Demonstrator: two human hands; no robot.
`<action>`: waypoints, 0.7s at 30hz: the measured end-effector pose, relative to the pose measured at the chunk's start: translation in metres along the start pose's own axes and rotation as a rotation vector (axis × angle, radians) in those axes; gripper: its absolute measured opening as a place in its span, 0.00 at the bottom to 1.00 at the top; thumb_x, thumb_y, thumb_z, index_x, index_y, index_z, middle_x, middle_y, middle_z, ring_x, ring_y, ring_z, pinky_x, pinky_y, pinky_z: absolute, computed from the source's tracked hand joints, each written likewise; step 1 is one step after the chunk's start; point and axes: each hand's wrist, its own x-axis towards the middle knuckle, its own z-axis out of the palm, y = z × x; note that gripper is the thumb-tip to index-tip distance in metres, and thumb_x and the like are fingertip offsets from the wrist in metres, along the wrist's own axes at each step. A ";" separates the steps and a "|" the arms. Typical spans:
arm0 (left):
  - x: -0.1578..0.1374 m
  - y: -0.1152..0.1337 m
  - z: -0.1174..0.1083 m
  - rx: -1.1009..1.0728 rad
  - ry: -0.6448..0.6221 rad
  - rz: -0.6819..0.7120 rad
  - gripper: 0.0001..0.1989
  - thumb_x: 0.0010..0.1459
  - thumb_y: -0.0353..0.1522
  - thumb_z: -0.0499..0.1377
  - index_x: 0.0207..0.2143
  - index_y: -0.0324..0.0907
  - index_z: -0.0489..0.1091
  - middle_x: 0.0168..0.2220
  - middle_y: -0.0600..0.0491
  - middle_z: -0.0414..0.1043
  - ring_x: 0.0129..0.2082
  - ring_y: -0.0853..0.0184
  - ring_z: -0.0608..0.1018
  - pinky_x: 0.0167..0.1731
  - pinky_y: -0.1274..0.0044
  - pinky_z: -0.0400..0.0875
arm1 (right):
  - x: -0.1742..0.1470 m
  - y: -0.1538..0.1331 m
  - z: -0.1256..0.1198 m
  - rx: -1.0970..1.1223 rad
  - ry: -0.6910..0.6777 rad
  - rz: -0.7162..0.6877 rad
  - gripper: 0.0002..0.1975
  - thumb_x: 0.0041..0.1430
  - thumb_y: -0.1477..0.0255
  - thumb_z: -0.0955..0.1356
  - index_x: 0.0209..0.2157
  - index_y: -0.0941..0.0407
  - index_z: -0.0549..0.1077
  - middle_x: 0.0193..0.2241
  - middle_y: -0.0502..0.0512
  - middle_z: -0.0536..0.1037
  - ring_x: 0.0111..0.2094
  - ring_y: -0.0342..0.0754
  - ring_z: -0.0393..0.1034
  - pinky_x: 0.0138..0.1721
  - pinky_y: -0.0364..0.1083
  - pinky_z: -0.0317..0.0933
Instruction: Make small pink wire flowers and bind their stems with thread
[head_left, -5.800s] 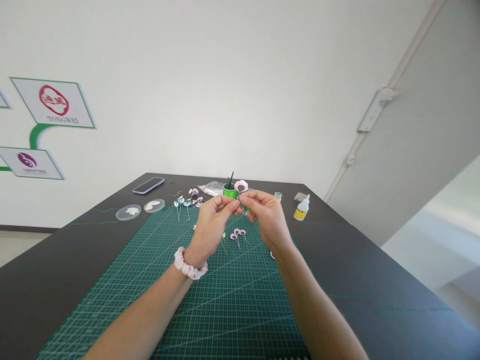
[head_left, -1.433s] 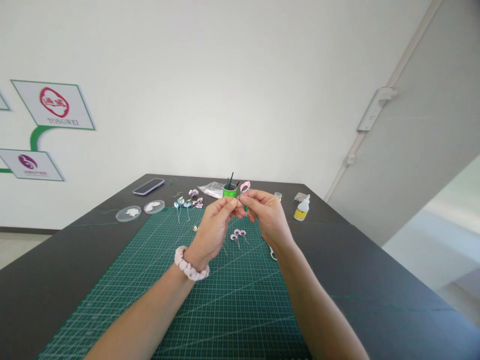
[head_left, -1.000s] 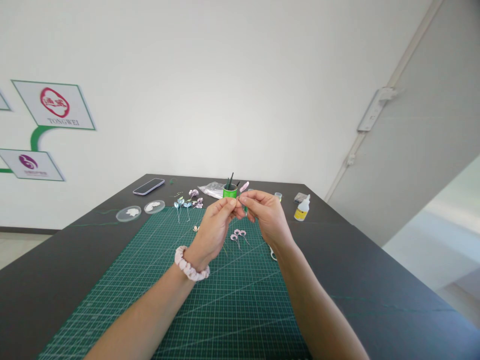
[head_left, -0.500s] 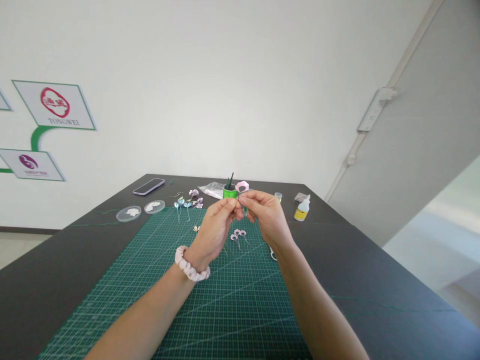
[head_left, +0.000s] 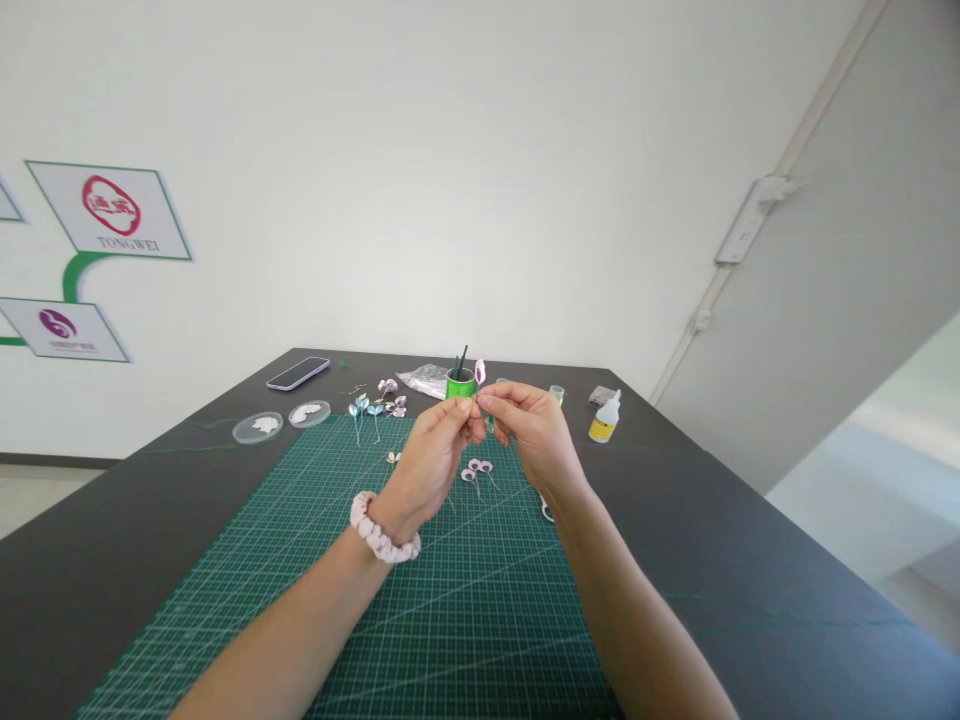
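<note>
A small pink petal (head_left: 480, 372) on a thin stem stands up above my fingertips, now seen nearly edge-on. My left hand (head_left: 439, 440), with a pale scrunchie (head_left: 382, 530) at its wrist, is closed in a pinch on the stem. My right hand (head_left: 531, 425) pinches the same stem right beside it, the two sets of fingertips almost touching. Most of the stem is hidden by the fingers. Below the hands, several pink petals (head_left: 477, 468) on wire stems lie on the green cutting mat (head_left: 420, 610).
Blue leaf-like pieces (head_left: 363, 407) and purple flowers (head_left: 397, 406) lie at the mat's far edge. Behind stand a green can (head_left: 459, 386) and a plastic bag (head_left: 424, 379). Left are a phone (head_left: 298, 373) and round lids (head_left: 257, 428); right, a glue bottle (head_left: 604, 418) and white scissors handle (head_left: 547, 509).
The pink petal has turned about its stem, from facing me broadly to nearly edge-on. Both hands stay in almost the same place.
</note>
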 end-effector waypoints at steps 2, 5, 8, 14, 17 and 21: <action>0.000 0.000 0.000 0.004 0.000 0.001 0.15 0.59 0.35 0.58 0.19 0.40 0.67 0.22 0.54 0.64 0.28 0.67 0.68 0.37 0.74 0.65 | 0.000 0.000 0.000 -0.001 0.001 -0.002 0.07 0.44 0.67 0.74 0.23 0.57 0.78 0.15 0.47 0.71 0.15 0.38 0.54 0.16 0.41 0.47; 0.000 0.000 0.001 0.009 0.003 0.006 0.15 0.58 0.35 0.58 0.19 0.40 0.67 0.22 0.54 0.64 0.28 0.67 0.68 0.36 0.74 0.65 | 0.000 0.000 0.000 0.001 0.004 -0.002 0.07 0.44 0.68 0.74 0.23 0.57 0.78 0.15 0.47 0.70 0.15 0.38 0.54 0.16 0.41 0.47; 0.000 0.000 0.001 0.009 0.001 0.016 0.15 0.59 0.35 0.58 0.20 0.40 0.67 0.22 0.54 0.64 0.28 0.67 0.68 0.36 0.73 0.65 | 0.000 0.001 0.000 0.009 -0.002 0.002 0.06 0.44 0.68 0.74 0.23 0.57 0.78 0.15 0.47 0.71 0.15 0.38 0.54 0.16 0.41 0.46; -0.001 0.000 0.002 0.001 -0.031 0.017 0.16 0.60 0.37 0.57 0.20 0.41 0.66 0.22 0.53 0.65 0.32 0.64 0.71 0.40 0.71 0.67 | 0.000 0.000 0.001 0.029 -0.008 0.000 0.07 0.44 0.68 0.74 0.23 0.58 0.78 0.15 0.47 0.71 0.15 0.37 0.53 0.17 0.41 0.46; -0.001 0.001 0.004 -0.009 -0.038 0.009 0.17 0.60 0.36 0.57 0.19 0.41 0.65 0.23 0.53 0.65 0.33 0.64 0.72 0.41 0.70 0.67 | 0.000 0.000 0.002 0.026 -0.007 0.004 0.07 0.44 0.68 0.74 0.22 0.58 0.78 0.14 0.46 0.69 0.15 0.37 0.53 0.17 0.41 0.46; -0.002 0.001 0.004 -0.027 -0.043 -0.001 0.16 0.60 0.35 0.57 0.20 0.42 0.65 0.22 0.54 0.65 0.33 0.63 0.72 0.42 0.70 0.67 | 0.000 -0.001 0.002 0.028 -0.009 0.004 0.07 0.44 0.68 0.74 0.22 0.57 0.78 0.15 0.47 0.71 0.15 0.37 0.53 0.16 0.41 0.47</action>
